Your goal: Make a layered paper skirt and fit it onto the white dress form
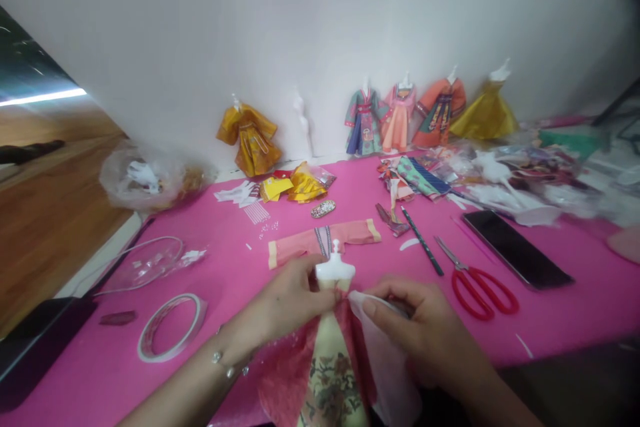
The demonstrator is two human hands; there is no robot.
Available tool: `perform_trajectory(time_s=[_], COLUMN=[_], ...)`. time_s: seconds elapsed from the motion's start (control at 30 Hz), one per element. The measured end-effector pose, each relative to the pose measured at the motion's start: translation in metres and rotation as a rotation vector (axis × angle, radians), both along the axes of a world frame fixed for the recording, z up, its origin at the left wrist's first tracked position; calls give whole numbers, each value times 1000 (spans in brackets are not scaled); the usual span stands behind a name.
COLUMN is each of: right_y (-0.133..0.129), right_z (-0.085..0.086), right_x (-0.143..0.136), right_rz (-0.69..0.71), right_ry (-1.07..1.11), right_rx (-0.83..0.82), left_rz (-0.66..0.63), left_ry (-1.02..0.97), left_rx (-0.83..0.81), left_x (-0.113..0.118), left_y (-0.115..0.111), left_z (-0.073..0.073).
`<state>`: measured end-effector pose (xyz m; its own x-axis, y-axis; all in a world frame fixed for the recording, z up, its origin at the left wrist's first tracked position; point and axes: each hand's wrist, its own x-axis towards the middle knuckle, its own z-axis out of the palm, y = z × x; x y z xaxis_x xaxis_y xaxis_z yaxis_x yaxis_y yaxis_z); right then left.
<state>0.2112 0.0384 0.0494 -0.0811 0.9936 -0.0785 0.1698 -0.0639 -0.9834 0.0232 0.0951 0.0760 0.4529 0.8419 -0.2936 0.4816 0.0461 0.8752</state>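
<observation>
A small white doll mannequin [336, 271] stands upright close in front of me, dressed in a cream skirt [333, 373] with a dark floral print and red cloth at its sides. My left hand [295, 300] is closed around the mannequin's upper body, thumb across its waist. At the right of the waist, my right hand [420, 323] pinches a sheer pale pink fabric [387, 363] that hangs down beside the skirt. Just behind the mannequin lies a flat pink doll jacket [295, 244] with cream cuffs. The fingertips of my right hand are partly hidden.
Red-handled scissors [483, 290], a dark pencil [423, 241] and a black phone [517, 248] lie to the right. A tape roll [171, 327] is at the left. Dressed mannequins [367, 120] line the white wall. Fabric scraps and plastic bags [520, 177] pile up at the back right.
</observation>
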Motion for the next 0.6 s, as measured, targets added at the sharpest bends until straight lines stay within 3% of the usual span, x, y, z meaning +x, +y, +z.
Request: perform_trajectory(time_s=[0.27, 0.47, 0.6], right_y=[-1, -8, -15], right_z=[-8, -1, -1], right_x=[-3, -12, -18], right_rz=[-33, -22, -38], right_ry=[2, 158, 128], right_rx=[-19, -98, -110], left_rz=[20, 26, 23], left_ry=[55, 101, 127], left_rx=[23, 44, 31], left_x=[0, 6, 8], left_y=[-1, -1, 2], left_z=[-7, -7, -7])
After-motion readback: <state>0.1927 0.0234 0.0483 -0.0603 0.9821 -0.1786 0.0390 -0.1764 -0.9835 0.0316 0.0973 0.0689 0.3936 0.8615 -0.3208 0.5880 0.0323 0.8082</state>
